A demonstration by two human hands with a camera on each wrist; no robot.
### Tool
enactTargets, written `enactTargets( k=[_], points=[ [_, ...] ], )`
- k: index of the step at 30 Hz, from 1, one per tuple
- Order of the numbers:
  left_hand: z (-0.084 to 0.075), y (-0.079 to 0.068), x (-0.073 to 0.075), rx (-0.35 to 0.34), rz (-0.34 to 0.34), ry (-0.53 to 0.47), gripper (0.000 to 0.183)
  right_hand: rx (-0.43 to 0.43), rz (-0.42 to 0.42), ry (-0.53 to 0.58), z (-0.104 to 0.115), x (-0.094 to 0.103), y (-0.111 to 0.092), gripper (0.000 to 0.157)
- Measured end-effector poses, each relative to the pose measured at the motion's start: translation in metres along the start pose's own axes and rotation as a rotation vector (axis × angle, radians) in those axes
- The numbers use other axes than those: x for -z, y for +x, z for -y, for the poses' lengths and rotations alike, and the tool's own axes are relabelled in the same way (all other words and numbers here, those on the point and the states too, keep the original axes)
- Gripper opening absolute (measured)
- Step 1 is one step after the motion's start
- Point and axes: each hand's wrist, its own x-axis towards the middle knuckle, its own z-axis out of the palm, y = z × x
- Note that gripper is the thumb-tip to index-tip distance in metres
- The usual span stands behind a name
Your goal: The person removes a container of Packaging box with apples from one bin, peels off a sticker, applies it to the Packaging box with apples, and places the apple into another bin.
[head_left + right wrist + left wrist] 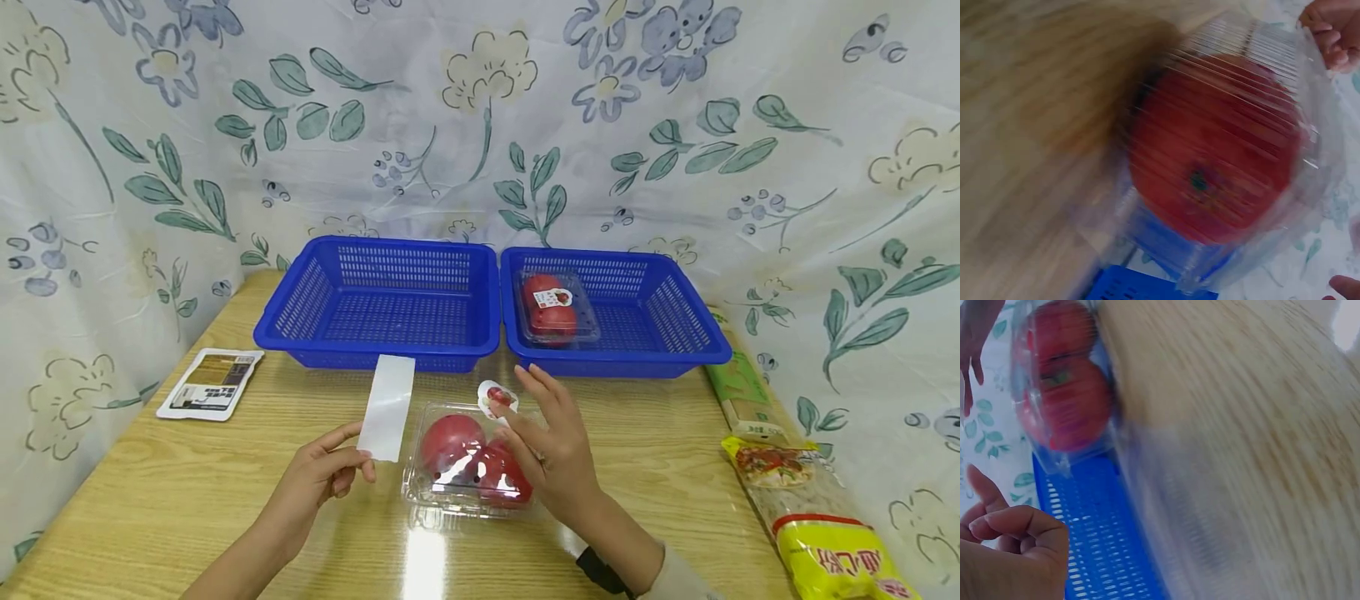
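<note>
In the head view my left hand (330,467) pinches a white paper strip (388,408) between thumb and fingers, left of a clear plastic box (420,492). Inside the box lie two red tomatoes (453,446), and its lid looks closed. My right hand (551,446) is over the box's right side. Its thumb and index finger hold a small white label sticker (497,392) with a red picture, while the other fingers stretch forward. The right wrist view is blurred but shows the box close up with a tomato (1216,150).
Two blue baskets (375,350) stand side by side at the back; the right one holds another labelled tomato box (558,312). A flat white packet (212,383) lies at the left. Along the right edge lie a green packet (742,387) and a yellow noodle bag (825,525).
</note>
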Motion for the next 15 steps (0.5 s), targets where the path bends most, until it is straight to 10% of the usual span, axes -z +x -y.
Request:
enactTargets(
  k=[15],
  points=[
    [0.024,0.018,0.007,0.181,0.070,0.082,0.070,0.117,0.148,-0.206,-0.005,-0.005,-0.026,0.041]
  ],
)
